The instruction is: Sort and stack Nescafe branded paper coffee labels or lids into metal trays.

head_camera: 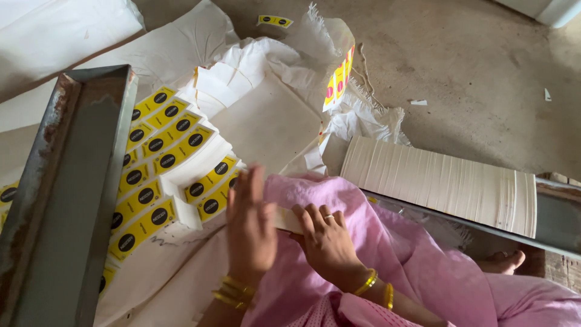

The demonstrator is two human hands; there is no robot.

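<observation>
Now, white card stack (287,220) between left hand (250,225) and right hand (327,239).

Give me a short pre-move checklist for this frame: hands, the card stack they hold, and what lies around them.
1. Left hand flat against the small white card stack: ok.
2. Right hand on the stack's other side: ok.
3. Stack edges squared: cannot tell, mostly hidden.
4. Yellow label cards fanned on the white cloth, within view: ok.
5. Long white card row upright on the metal rail: ok.

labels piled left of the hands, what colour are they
Yellow labels with black round spots; head view.
</observation>
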